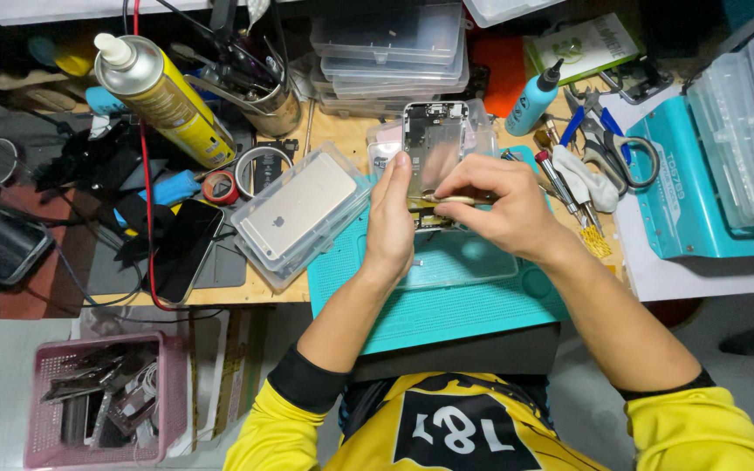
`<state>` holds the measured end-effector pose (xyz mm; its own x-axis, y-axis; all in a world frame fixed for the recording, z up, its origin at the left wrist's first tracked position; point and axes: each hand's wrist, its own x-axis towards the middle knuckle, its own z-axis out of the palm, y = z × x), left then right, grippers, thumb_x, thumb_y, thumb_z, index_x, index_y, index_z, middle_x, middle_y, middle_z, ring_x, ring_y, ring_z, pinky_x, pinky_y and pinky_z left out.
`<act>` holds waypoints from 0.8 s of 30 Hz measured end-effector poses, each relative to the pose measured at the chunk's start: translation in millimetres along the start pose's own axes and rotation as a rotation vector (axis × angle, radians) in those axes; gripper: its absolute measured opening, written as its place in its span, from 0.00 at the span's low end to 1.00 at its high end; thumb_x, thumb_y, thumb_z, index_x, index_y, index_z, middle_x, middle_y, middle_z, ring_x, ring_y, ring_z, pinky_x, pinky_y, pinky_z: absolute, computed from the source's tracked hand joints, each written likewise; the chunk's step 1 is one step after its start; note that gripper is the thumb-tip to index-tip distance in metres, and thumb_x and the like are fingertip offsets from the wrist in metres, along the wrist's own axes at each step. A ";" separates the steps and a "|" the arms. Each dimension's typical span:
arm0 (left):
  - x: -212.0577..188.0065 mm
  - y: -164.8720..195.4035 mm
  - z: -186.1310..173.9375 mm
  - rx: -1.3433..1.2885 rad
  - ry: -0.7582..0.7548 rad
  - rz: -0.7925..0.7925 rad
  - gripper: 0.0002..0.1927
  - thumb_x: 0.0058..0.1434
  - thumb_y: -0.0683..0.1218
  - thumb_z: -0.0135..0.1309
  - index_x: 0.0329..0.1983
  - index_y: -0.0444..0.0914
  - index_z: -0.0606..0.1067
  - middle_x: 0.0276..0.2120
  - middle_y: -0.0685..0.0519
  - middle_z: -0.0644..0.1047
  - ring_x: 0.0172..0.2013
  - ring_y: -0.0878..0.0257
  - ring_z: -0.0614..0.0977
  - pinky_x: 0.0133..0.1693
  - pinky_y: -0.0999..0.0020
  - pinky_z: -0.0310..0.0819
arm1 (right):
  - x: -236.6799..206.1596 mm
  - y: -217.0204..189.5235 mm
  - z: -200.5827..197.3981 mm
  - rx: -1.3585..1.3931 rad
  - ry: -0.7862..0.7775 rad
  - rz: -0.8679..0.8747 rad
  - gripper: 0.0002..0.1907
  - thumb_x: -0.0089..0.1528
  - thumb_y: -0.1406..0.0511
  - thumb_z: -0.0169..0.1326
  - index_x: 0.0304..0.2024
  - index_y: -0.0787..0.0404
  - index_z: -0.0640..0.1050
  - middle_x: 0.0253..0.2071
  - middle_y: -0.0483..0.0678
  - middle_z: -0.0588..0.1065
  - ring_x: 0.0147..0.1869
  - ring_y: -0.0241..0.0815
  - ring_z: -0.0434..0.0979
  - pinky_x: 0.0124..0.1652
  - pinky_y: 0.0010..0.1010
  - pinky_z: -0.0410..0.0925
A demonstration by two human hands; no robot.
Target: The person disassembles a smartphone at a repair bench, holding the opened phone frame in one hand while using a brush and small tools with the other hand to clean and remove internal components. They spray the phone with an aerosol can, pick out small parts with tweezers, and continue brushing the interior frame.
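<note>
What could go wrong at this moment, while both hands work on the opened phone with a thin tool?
1. The right hand presses a thin tool into the opened phone shell; a slip might scratch parts inside or jab the left hand bracing it.
2. The yellow spray can leans over the crowded bench; a bump may tip it.
3. Screwdrivers lie close to the right wrist and may be swept off.

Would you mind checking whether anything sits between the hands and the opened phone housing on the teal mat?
Nothing visible does. The left hand rests against the phone housing, and the right hand holds a thin tool directly over it.
</note>
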<state>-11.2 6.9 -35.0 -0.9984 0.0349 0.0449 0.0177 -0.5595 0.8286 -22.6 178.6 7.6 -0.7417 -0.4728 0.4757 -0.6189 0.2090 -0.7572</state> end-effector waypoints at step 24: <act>-6.0 0.1 3.0 0.032 0.016 -0.004 0.24 0.76 0.56 0.38 0.56 0.32 0.72 0.45 0.51 0.77 0.44 0.64 0.75 0.49 0.69 0.70 | 0.8 -7.6 -1.0 0.195 -0.039 0.676 0.10 0.64 0.64 0.57 0.34 0.65 0.84 0.20 0.43 0.77 0.19 0.30 0.75 0.21 0.23 0.67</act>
<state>-5.0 9.1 -33.5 -0.9992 0.0240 0.0325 0.0148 -0.5324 0.8464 -18.7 177.5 14.2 -0.9352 -0.3246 -0.1416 0.0351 0.3128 -0.9492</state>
